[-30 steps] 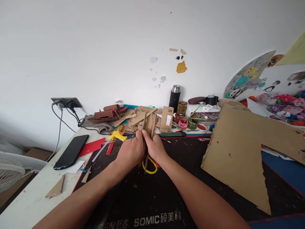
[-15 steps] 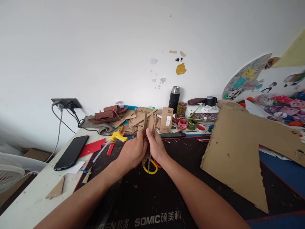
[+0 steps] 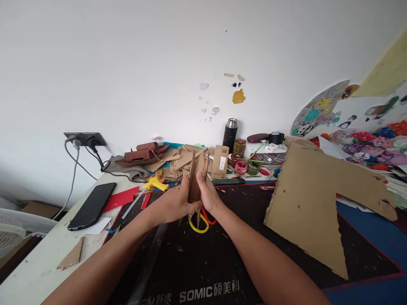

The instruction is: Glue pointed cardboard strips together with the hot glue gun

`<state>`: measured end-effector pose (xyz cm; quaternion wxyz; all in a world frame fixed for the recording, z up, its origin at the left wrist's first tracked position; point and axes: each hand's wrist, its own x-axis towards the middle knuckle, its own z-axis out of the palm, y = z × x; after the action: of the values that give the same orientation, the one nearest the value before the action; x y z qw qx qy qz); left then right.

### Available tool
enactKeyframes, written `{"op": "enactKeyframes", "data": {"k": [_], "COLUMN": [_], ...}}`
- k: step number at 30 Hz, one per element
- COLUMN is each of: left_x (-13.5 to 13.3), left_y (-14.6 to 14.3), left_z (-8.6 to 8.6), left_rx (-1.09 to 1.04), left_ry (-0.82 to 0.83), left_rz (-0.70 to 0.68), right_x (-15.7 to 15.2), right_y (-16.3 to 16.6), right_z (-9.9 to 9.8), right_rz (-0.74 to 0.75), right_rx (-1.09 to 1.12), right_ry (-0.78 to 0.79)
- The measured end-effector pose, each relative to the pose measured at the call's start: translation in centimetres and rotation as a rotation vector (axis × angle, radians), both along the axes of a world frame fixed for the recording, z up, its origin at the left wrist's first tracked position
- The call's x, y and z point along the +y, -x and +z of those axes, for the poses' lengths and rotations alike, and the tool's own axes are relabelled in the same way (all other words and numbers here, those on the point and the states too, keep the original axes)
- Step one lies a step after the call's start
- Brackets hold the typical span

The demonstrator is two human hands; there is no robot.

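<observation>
A long, narrow cardboard piece with raised sides and pointed ends [image 3: 196,186] is held upright between both hands over the dark mat. My left hand [image 3: 178,201] is closed on its left side, fingers partly hidden. On the right side my right hand [image 3: 209,195] grips it, with the thumb along the inside of the wall. Scissors with a yellow and a red handle loop [image 3: 199,231] lie on the mat just beneath the piece; their blades are hidden.
A large cardboard sheet [image 3: 302,203] covers the right of the mat [image 3: 203,262]. Cardboard scraps [image 3: 182,159], a brown model boat [image 3: 141,156], a yellow glue gun [image 3: 156,182], paint jars [image 3: 241,167] and a black flask [image 3: 230,133] stand behind. A phone [image 3: 92,206] lies left, a metal ruler [image 3: 148,264] nearer.
My left hand has opened out around the cardboard piece, so its inner floor shows more. The view has shifted slightly, and the ruler beside my left forearm is more visible.
</observation>
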<state>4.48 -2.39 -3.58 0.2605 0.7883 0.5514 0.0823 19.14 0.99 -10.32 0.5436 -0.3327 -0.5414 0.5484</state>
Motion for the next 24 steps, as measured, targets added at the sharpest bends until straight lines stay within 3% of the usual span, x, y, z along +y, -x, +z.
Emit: {"op": "enactKeyframes", "data": {"k": [6, 24], "left_x": [-0.01, 0.0], "left_y": [-0.32, -0.24], "left_z": [-0.8, -0.32], "left_rx": [-0.022, -0.091], "left_ry": [-0.062, -0.048], "left_rz": [0.025, 0.01], "right_x": [0.12, -0.02], "right_y": [0.09, 0.07], "right_z": [0.07, 0.08], "right_rz": [0.014, 0.014], "right_rx": [-0.02, -0.046], "right_ry": [0.013, -0.029]}}
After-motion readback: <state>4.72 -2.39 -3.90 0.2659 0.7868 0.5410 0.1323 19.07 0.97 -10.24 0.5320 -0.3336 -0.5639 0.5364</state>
